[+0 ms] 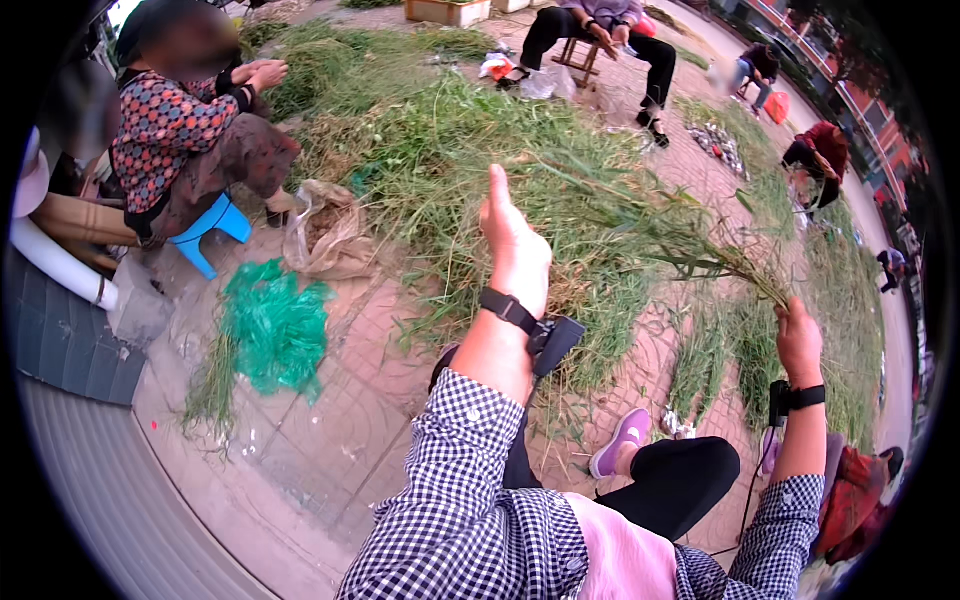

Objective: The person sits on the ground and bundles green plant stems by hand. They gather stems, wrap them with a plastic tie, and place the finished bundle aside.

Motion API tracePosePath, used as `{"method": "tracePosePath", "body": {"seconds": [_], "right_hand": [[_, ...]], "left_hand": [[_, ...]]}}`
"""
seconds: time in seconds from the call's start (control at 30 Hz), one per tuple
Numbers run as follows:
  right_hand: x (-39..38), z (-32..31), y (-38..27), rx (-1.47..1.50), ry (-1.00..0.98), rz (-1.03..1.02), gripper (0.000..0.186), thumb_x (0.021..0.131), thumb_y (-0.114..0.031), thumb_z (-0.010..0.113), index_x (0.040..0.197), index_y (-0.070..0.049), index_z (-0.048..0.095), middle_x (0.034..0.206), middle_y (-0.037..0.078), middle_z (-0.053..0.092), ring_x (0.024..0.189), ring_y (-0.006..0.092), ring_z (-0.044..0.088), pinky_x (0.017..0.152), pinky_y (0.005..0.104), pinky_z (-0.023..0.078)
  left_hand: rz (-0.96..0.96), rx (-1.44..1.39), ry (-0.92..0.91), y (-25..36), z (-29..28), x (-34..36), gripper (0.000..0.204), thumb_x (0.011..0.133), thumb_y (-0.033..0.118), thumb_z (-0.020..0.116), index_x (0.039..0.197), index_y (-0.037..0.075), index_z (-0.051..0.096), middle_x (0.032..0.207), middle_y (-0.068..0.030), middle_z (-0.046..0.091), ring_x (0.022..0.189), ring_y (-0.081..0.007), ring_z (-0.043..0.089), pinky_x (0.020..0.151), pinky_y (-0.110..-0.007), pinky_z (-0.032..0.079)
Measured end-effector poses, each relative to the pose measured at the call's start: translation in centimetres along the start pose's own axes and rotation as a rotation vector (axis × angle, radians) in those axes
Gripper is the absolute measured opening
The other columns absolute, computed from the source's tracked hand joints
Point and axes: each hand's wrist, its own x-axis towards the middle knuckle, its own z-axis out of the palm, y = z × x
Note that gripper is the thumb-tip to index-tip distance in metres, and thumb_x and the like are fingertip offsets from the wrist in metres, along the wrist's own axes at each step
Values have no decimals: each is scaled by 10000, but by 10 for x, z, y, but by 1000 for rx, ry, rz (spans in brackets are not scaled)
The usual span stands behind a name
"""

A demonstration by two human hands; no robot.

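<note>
My left hand (pixel 515 235) is held out over a large heap of cut green and dry grass (pixel 400 160), its fingers stretched out and pointing away from me; the palm side is only partly visible. On the right, my right hand (pixel 798 340) grips the base of a sprig bundle of leafy green stems (pixel 730 250). The stems fan up and leftward toward the space beside my left hand; whether their tips touch it I cannot tell.
At left a co-worker (pixel 175 135) sits on a blue stool (pixel 215 230), beside a sack (pixel 325 225) and green plastic bags (pixel 275 330). Another person (pixel 560 35) sits on a wooden stool ahead. More people are at right. Grey ridged metal (pixel 90 450) edges the lower left.
</note>
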Motion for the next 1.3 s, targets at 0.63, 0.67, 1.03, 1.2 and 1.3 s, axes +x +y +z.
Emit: {"method": "tracePosePath", "body": {"seconds": [0.63,0.67,1.03,1.2,1.3], "right_hand": [[6,64,-214,318,-222,-353,427,904,-270,617,1226,-14,504,800,182,675,717,359,680,592,453,541],[3,61,-214,399,-263,-318,471,902,-297,629,1247,-8,491,846,199,682,734,378,680,609,456,546],[-43,71,-171,841,177,-410,127,835,-123,689,957,-91,677,874,52,640,847,254,590,816,382,418],[-45,110,-188,1238,-22,-177,105,912,-142,640,921,-42,669,770,88,622,736,260,604,694,359,482],[-38,101,-180,1413,-27,-73,110,931,-128,625,940,-26,666,762,81,615,710,232,598,661,332,488]], "left_hand": [[-614,182,-473,-106,2,-46,188,931,269,659,925,107,566,743,-5,575,855,-211,650,748,-366,513],[-572,186,-447,-105,2,-45,175,949,259,634,930,104,554,722,1,553,807,-198,639,745,-364,513],[-126,61,-340,-72,16,-29,249,1028,319,503,896,108,495,607,37,354,537,-106,345,564,-301,364],[-116,44,-348,-89,20,-31,251,1020,321,519,903,100,495,607,37,347,541,-106,336,567,-296,356],[-123,38,-322,-99,21,-31,245,1017,317,527,906,100,497,611,37,346,543,-106,334,566,-298,352]]}}
